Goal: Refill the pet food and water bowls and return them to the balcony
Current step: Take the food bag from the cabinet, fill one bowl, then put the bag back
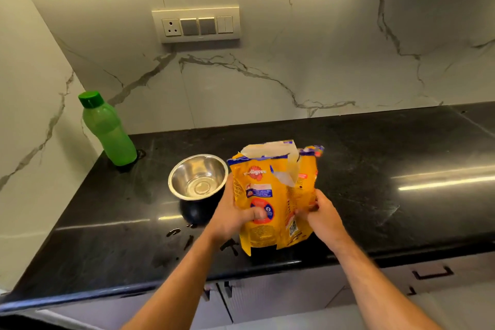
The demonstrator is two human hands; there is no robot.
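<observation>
Both hands (pixel 278 215) grip the yellow food bag (pixel 270 195), hiding its contents.

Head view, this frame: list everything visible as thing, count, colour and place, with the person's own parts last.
pet food bag: one, yellow with blue and red print, top torn open, upright on the countertop near its front edge
steel bowl: one, silver, no food in it, on the countertop just left of the bag
water bottle: one, green with a darker green cap, capped, back left corner of the countertop
countertop: one, polished black stone
liquid spots: several, dark, on the countertop in front of the bowl
switch panel: one, cream, on the marble wall
cabinet handle: one, dark, below the countertop at right
left hand: grips the bag's left side
right hand: grips the bag's right side
</observation>
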